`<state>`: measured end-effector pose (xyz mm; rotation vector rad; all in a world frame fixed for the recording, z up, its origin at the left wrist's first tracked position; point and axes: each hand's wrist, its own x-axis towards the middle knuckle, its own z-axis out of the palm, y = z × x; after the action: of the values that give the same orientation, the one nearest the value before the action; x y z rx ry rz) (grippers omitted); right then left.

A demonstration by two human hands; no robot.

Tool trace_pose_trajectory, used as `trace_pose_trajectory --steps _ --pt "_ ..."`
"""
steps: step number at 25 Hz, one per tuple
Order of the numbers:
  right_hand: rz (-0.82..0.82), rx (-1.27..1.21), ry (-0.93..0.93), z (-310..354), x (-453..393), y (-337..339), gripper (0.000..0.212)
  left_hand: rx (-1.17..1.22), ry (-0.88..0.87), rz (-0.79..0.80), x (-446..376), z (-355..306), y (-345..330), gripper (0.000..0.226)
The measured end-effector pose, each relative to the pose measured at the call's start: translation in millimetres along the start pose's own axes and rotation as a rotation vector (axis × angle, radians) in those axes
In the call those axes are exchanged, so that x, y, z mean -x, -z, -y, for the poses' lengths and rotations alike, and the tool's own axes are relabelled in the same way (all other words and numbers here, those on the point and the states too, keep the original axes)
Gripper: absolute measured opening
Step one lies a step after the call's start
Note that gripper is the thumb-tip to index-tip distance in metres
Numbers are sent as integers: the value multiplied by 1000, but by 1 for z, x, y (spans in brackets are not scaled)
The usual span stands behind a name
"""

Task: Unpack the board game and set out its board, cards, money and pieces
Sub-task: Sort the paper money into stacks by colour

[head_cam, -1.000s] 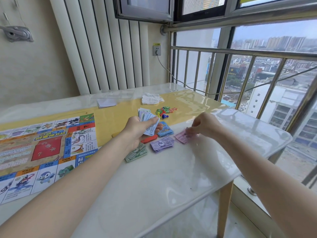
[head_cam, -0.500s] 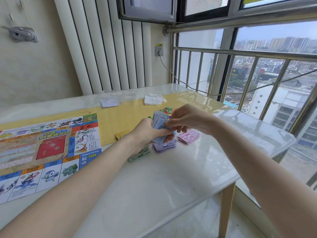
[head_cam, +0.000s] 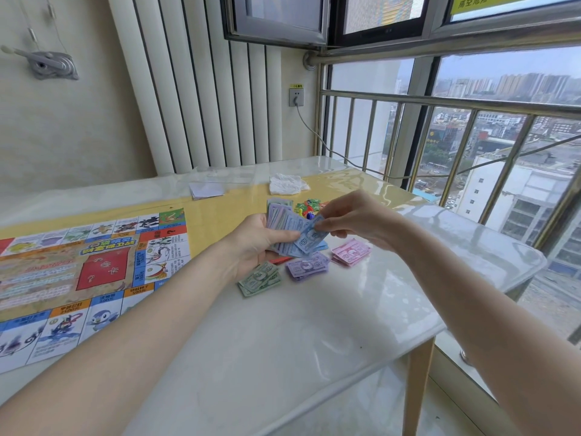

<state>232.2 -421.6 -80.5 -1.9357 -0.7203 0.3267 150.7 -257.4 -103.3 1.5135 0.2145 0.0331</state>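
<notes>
My left hand (head_cam: 256,243) grips a fanned stack of play money (head_cam: 284,221) above the table. My right hand (head_cam: 355,220) pinches the top blue note (head_cam: 309,236) of that stack. Below them on the table lie a green money pile (head_cam: 259,278), a purple pile (head_cam: 308,266) and a pink pile (head_cam: 350,251); a blue pile is mostly hidden under the held notes. The game board (head_cam: 78,272) lies flat at the left. Small coloured pieces (head_cam: 306,206) sit behind the stack, partly hidden.
A crumpled white tissue (head_cam: 287,184) and a folded white paper (head_cam: 206,190) lie at the back of the table (head_cam: 283,341). The table's right edge runs beside a metal window railing (head_cam: 440,127). A cable (head_cam: 317,133) hangs from a wall socket.
My right hand left the pink pile, came back to the stack in my left hand and took hold of a blue note. The camera view shifted slightly.
</notes>
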Motion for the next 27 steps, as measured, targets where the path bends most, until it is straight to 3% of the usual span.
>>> trace_pose_trajectory --steps 5,10,15,18,22,24,27 --pt "1 21 -20 1 -1 3 20 20 -23 -10 -1 -2 -3 14" --pt "41 59 -51 5 3 1 10 -156 -47 -116 -6 1 -8 18" --pt "33 30 -114 -4 4 7 18 -33 -27 20 -5 0 -11 16" --pt "23 -65 -128 -5 6 12 4 -95 -70 -54 -9 -3 -17 15" --pt "-235 -200 -225 -13 2 42 14 12 -86 -122 -19 -7 -28 13" --pt "-390 -122 -290 -27 2 61 15 21 -61 -123 -23 -5 -31 18" --pt "-441 86 -411 -55 3 77 14 2 -23 -112 -24 2 -35 31"
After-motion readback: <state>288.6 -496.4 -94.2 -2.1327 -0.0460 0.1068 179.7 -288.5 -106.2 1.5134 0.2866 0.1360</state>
